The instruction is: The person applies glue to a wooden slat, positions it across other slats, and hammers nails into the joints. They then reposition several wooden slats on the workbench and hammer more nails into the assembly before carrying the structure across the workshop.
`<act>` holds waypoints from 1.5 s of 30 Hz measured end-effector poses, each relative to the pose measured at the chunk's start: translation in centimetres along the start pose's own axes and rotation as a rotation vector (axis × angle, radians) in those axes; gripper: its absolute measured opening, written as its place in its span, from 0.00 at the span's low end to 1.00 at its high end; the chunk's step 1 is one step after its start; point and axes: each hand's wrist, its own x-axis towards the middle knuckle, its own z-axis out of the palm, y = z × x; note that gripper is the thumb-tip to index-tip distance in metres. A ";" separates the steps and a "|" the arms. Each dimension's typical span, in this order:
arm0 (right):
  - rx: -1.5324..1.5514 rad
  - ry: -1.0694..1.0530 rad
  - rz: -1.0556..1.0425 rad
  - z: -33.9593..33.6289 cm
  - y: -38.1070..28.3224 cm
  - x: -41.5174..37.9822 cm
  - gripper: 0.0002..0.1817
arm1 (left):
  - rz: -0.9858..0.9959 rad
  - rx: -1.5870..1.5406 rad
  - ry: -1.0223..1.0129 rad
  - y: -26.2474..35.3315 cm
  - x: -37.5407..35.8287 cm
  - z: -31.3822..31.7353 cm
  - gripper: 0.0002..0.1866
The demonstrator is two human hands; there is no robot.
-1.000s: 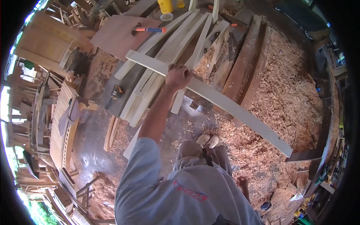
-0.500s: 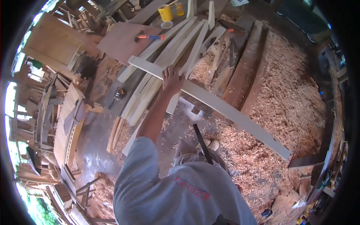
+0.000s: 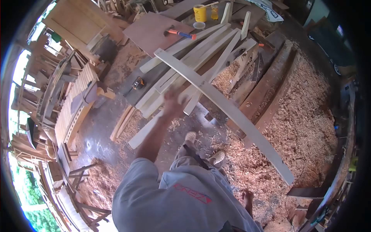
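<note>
A long pale wooden board [image 3: 220, 98] lies slantwise across a stack of other planks, its lower right end reaching out over the wood shavings. My left hand [image 3: 174, 103] is just below the board, apart from it, over the lower ends of the stacked pale planks [image 3: 181, 79]. It is somewhat blurred, with its fingers spread and nothing in them. Low by my hip hangs my right hand [image 3: 247, 196], small in view, its fingers curled and no object visible in it. A hammer [image 3: 180, 33] with an orange and blue handle rests on a brown panel [image 3: 148, 33]. What looks like a tape measure [image 3: 138, 82] sits left of the planks.
A yellow tub [image 3: 199, 13] and a bottle [image 3: 214, 12] stand at the back. Long brown timbers [image 3: 266, 81] lie right of the stack. Shavings [image 3: 301, 116] cover the floor on the right. Slatted woodwork [image 3: 75, 104] and scrap wood fill the left side.
My left hand has let go of the board and drawn down from it. My view has shifted, and my right hand and both shoes now show.
</note>
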 end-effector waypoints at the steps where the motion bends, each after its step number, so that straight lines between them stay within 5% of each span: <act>1: 0.001 -0.038 -0.032 0.0 -0.6 -0.4 0.06 | -0.105 0.033 0.138 -3.4 0.5 0.3 0.30; 4: -0.034 0.055 -0.059 1.4 -3.5 -0.7 0.08 | -0.472 0.213 0.115 -10.4 1.6 -4.2 0.33; 9: -0.148 0.156 -0.086 7.0 -5.2 -0.6 0.08 | -0.538 0.252 0.169 -19.0 3.4 -8.0 0.33; 11: -0.616 0.266 -0.825 6.3 1.4 7.6 0.05 | -0.456 0.256 0.270 -17.5 4.2 -9.5 0.28; 13: -0.099 0.138 -0.377 18.7 -8.3 -2.1 0.06 | -0.321 -0.193 0.210 -15.5 3.7 -10.3 0.21; 14: -0.167 0.140 -0.492 22.0 -8.6 -1.2 0.10 | -0.267 -0.315 0.146 -15.8 3.1 -8.9 0.19; 15: -0.395 0.035 -0.847 25.1 -10.1 -1.9 0.13 | -0.221 -0.438 0.076 -15.7 1.6 -7.4 0.16; 17: -0.565 0.072 -0.726 36.2 -19.3 -10.9 0.18 | -0.166 -0.484 -0.062 -12.8 -0.6 -6.2 0.22; 19: -0.161 -0.048 -0.609 42.3 -22.9 -13.2 0.23 | -0.135 -0.357 -0.005 -10.6 -1.7 -4.7 0.25; 22: -0.108 0.006 -0.679 47.2 -27.2 -13.7 0.28 | -0.139 -0.228 0.070 -9.9 -1.3 -3.6 0.31; 29: -0.360 -0.011 -0.790 50.6 -33.9 -12.6 0.34 | -0.164 -0.259 0.106 -9.9 -0.8 -2.5 0.30; 45: -0.306 -0.039 -0.680 51.2 -34.2 -12.5 0.19 | -0.121 -0.114 0.168 -9.9 -0.8 -1.9 0.31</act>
